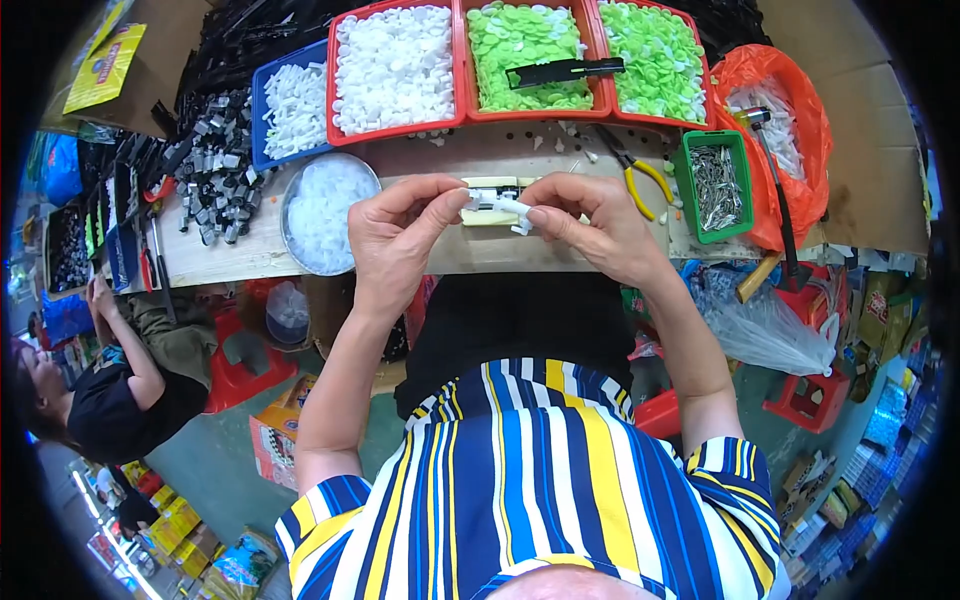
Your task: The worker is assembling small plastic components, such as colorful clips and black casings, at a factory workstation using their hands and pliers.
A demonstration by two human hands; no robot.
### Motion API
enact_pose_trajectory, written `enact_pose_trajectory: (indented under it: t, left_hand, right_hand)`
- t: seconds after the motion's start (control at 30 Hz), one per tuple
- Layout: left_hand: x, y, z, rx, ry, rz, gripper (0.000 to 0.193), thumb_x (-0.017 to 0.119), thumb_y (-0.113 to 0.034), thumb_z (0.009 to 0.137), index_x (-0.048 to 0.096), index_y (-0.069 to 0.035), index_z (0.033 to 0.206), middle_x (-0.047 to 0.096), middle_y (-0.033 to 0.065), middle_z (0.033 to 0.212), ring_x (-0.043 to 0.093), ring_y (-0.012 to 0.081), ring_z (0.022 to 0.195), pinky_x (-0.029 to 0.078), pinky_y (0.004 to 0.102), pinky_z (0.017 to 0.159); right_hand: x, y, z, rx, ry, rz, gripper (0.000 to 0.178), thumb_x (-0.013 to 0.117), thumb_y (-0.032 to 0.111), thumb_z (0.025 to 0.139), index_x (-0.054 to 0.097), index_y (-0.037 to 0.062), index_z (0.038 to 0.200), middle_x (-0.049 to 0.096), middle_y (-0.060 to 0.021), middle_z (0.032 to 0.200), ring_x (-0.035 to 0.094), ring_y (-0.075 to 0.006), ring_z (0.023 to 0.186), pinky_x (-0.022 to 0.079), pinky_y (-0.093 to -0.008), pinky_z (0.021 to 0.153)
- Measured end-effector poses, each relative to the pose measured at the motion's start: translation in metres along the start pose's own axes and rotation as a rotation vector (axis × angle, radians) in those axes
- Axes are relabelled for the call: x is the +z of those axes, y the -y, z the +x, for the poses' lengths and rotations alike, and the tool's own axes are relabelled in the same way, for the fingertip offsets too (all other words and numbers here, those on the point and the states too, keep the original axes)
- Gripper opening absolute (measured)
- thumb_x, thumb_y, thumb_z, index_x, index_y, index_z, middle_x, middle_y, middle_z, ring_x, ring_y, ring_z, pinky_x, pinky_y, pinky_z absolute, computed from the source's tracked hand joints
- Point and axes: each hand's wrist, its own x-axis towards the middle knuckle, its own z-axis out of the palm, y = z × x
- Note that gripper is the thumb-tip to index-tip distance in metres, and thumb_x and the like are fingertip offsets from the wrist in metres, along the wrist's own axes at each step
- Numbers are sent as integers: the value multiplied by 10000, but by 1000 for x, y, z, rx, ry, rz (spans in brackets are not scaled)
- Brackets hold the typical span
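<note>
Both hands meet above the near edge of the bench. My left hand [392,240] pinches one end of a small white plastic part [484,200] between thumb and fingertips. From the other side my right hand [605,222] pinches a white tube-like piece [514,207] that touches that part. Just behind and beneath the fingertips lies a cream-coloured block [475,216] with a dark slot, partly covered by the hands. A steel bowl [288,232] of translucent white pieces stands left of my left hand. Yellow-handled pliers [651,183] rest beyond my right hand.
Red trays [462,60] of white and green caps line the back, with a black strip [565,72] across them. A blue tray [262,120], green box [715,232] of metal pins, orange bag [812,200] and hammer [785,190] flank them. A co-worker [120,400] sits left.
</note>
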Motion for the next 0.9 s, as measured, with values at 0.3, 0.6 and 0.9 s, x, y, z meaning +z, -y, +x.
enact_pose_trajectory:
  t: [0.3,0.6,0.9]
  left_hand:
    - [5,5,4,-263,-43,-214,169,749,-118,873,727,22,964,713,70,828,626,84,661,437,185,588]
    - [18,5,8,-527,-3,-460,192,723,-123,891,689,24,1010,713,86,838,655,106,649,415,186,551]
    - [29,3,6,-515,51,-428,182,673,-97,927,670,23,1064,708,90,891,665,122,698,475,191,578]
  right_hand:
    - [4,3,-1,-294,-154,-459,341,768,146,807,651,11,1098,643,-80,886,619,-182,762,468,-305,662]
    - [-4,4,-17,-518,-264,-856,357,794,238,739,659,66,1022,616,-69,950,612,-240,871,449,-379,727]
    - [-15,-2,-19,-410,-236,-586,288,777,187,782,665,9,980,615,-123,876,605,-298,836,471,-404,709]
